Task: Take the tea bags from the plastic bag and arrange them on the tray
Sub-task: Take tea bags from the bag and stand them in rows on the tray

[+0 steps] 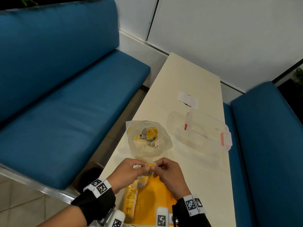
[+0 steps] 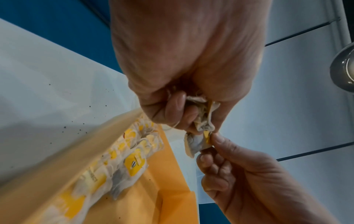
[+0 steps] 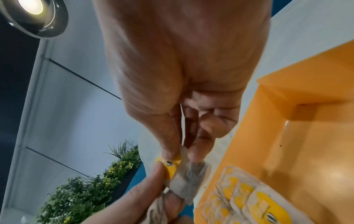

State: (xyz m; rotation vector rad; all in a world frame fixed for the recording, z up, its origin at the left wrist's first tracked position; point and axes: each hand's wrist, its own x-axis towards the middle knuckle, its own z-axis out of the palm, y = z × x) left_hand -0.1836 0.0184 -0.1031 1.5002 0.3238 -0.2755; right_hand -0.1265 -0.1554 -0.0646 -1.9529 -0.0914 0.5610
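Over the far end of the orange tray (image 1: 155, 190), my left hand (image 1: 131, 171) and right hand (image 1: 165, 171) meet. Together they pinch one tea bag (image 1: 150, 164) with a yellow tag. In the left wrist view my left hand (image 2: 184, 94) also grips crumpled tea bags (image 2: 203, 115), while right-hand fingers (image 2: 218, 141) pinch the tagged tea bag (image 2: 197, 144). The right wrist view shows my right hand (image 3: 180, 151) pinching that tea bag (image 3: 184, 178). A row of tea bags (image 1: 132, 195) lines the tray's left side. The open plastic bag (image 1: 148, 138) holds several more.
A clear plastic container (image 1: 201, 128) with pink clips lies on the cream table (image 1: 188, 82) at the right. A small white packet (image 1: 187, 99) lies beyond it. Blue benches (image 1: 65, 104) flank the table on both sides. White marker blocks (image 1: 161, 217) stand at the tray's near edge.
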